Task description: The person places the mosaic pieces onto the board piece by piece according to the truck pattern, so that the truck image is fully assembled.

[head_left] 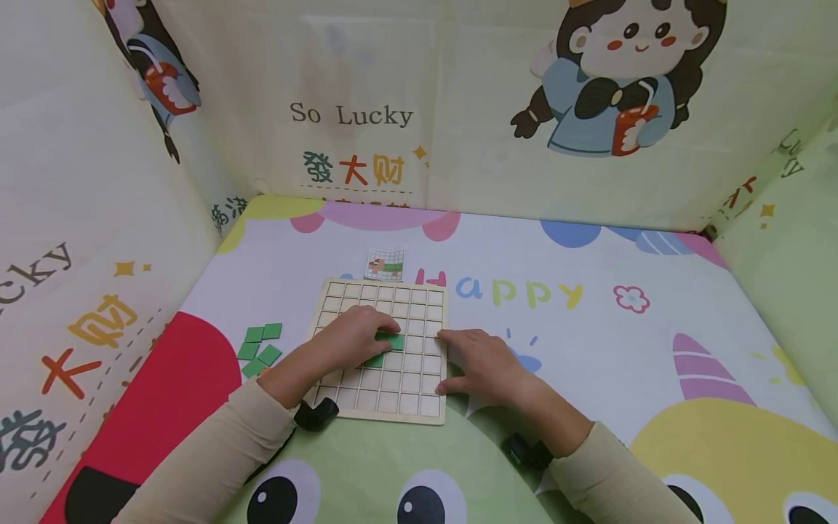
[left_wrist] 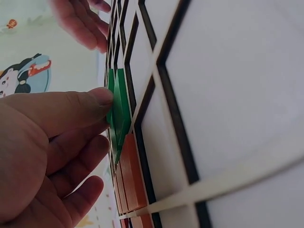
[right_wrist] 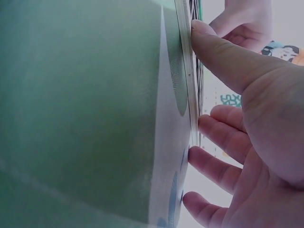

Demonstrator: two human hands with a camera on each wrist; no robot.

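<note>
Five loose green tiles (head_left: 265, 351) lie in a cluster at the left on a cartoon-print tablecloth (head_left: 602, 356), with a bit of orange showing beside the sleeve. Next comes the person's left hand (head_left: 356, 335), reaching over a pale gridded board (head_left: 407, 382). Its thumb and forefinger pinch a green tile (head_left: 395, 342) low over the middle of the board, the other fingers loosely bent; I cannot tell if that tile is fully seated in its square. A second green tile (head_left: 374, 361) sits on the grid just beside it, nearer the person, and the left wrist view shows orange tiles (left_wrist: 134, 173) on the board too. A small picture card (head_left: 385, 265) lies just beyond the board's far edge. At the right, the right hand (head_left: 484, 364) is spread wide and grasps nothing, thumb and forefinger touching the board's right edge. Farther right, the tablecloth shows pastel letters and a pink flower outline.
</note>
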